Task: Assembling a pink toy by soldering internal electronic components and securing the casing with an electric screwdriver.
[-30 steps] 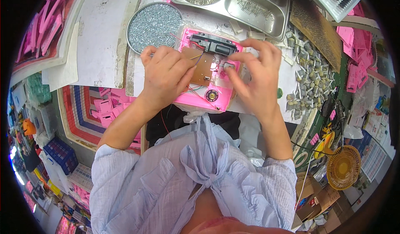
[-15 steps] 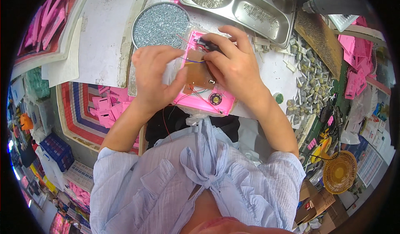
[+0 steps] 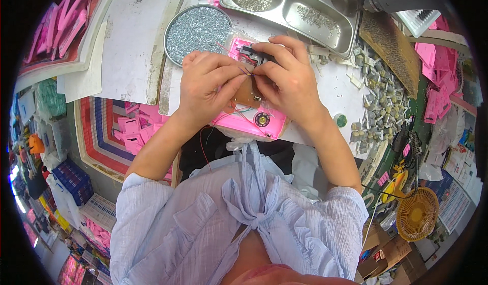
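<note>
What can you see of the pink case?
The pink case is an open, shallow shell, plastic-looking, lying on the worktop. A brown board, a black part, a round black-rimmed piece and thin wires show in it. The left hand and right hand hide much; their contact with it is unclear.

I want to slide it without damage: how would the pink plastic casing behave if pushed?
The pink plastic casing is probably stiff, being a flat moulded panel, and unlikely to roll. It may slip easily on the crinkled clear plastic showing at its near edge. The thin red wire hanging there looks floppy and could snag.
</note>
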Tool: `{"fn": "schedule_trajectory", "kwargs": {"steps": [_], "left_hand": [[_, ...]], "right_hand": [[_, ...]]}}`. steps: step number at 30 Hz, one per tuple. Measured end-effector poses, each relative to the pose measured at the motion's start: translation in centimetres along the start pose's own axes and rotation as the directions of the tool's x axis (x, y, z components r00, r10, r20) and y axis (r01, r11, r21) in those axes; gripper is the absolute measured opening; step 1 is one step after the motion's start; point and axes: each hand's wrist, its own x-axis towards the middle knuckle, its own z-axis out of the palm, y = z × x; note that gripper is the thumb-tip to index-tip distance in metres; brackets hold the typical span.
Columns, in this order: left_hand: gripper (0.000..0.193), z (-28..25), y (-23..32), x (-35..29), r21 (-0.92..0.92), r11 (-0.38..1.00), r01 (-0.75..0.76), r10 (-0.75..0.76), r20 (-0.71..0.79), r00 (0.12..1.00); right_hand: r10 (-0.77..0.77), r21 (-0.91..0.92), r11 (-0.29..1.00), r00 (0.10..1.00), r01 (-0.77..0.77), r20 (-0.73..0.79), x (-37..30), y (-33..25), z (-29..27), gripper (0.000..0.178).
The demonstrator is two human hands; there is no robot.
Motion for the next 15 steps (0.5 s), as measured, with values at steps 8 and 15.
{"fn": "schedule_trajectory", "kwargs": {"steps": [8, 15], "left_hand": [[0.030, -0.1, -0.4, -1.1, -0.142, 0.970, 0.197, -0.217, -0.149, 0.965], [0.032, 0.7, 4.2, 0.4, -0.285, 0.958, 0.038, -0.027, 0.045, 0.999]], "right_hand": [[0.005, 0.087, 0.996, 0.999, -0.008, 0.041, -0.4, 0.3, -1.1, 0.022], [0.066, 0.080, 0.995, 0.996, -0.062, -0.054, -2.7, 0.8, -2.5, 0.025]]}}
